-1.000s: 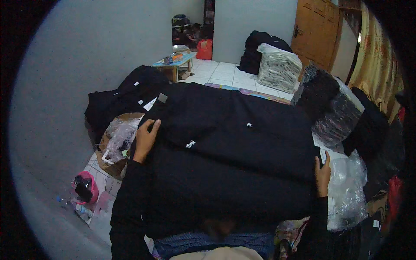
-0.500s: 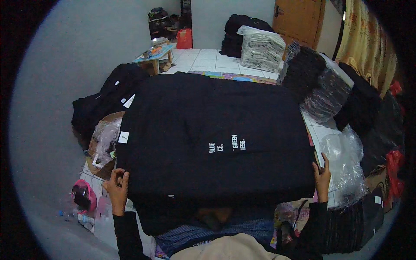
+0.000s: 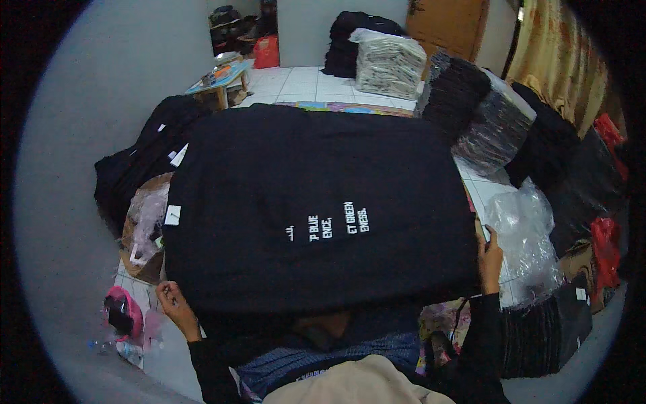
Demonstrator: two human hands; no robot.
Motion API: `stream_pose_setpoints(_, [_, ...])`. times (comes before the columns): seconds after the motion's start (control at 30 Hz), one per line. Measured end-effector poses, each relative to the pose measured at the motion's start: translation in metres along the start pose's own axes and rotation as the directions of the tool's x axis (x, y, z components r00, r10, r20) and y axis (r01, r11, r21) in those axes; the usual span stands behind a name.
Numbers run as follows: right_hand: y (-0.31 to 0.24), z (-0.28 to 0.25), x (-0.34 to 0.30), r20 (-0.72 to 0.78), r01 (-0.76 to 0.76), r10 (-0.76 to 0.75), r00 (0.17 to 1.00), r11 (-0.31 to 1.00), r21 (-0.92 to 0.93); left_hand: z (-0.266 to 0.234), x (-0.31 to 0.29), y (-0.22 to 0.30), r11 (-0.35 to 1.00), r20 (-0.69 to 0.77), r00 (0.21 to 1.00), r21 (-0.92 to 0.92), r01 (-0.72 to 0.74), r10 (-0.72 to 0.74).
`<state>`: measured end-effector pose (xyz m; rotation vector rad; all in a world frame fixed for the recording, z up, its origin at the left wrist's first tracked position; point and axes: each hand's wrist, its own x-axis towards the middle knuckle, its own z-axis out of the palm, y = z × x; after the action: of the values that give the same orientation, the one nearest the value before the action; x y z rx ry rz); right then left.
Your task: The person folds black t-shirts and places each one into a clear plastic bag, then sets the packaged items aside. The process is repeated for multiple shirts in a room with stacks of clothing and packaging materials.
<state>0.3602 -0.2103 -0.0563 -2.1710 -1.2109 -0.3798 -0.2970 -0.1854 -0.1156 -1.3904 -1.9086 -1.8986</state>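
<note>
A wide black shirt (image 3: pixel 269 175) with small white print lies spread out in front of me, its near edge over my lap. At its near left corner my left hand (image 3: pixel 177 308) is closed, with curled fingers pinching the cloth edge. My right hand (image 3: pixel 491 259) grips the right edge, thumb and fingers around the border of the cloth. White tags (image 3: pixel 173 215) show along the left side of the shirt. What lies beneath it is hidden.
Left are a dark clothes pile (image 3: pixel 145 151), an open carton with plastic (image 3: pixel 145 225) and a pink item (image 3: pixel 122 313). Right are wrapped black stacks (image 3: pixel 498 131), clear plastic bags (image 3: pixel 521 229) and folded black garments (image 3: pixel 538 337). Farther back stand a white stack (image 3: pixel 387 64) and a low table (image 3: pixel 222 79).
More of the white print shows on the shirt now. My left hand has shifted slightly down along the edge and turned; the whole scene has slid a little left in view.
</note>
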Motion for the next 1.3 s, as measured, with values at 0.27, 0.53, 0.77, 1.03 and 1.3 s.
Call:
stream_pose_setpoints(0.27, [-0.168,-0.047,0.016,0.080,0.377,-0.515,0.853,0.716,0.588,-0.013,-0.046,0.007,0.719,-0.018,0.756,-0.324,0.615,-0.655])
stream_pose_setpoints(0.53, [-0.354,0.022,-0.005,0.476,0.494,-0.714,0.513,0.699,0.517,-0.010,-0.056,0.051,0.806,0.046,0.869,-0.352,0.476,-0.493])
stream_pose_setpoints(0.77, [-0.397,0.044,-0.038,0.351,0.547,-0.801,0.486,0.591,0.593,-0.005,-0.052,0.063,0.708,0.010,0.846,-0.542,0.452,-0.533])
stream_pose_setpoints(1.03, [-0.366,0.013,-0.087,-0.058,0.604,-0.971,-0.230,-0.190,0.774,-0.005,-0.049,0.076,0.586,0.057,0.800,-0.650,0.484,-0.597])
stream_pose_setpoints(1.3, [-0.281,0.007,-0.080,0.323,0.835,-0.945,-0.060,0.129,0.534,-0.007,-0.012,0.104,0.998,-0.056,0.998,-0.061,0.020,-0.023])
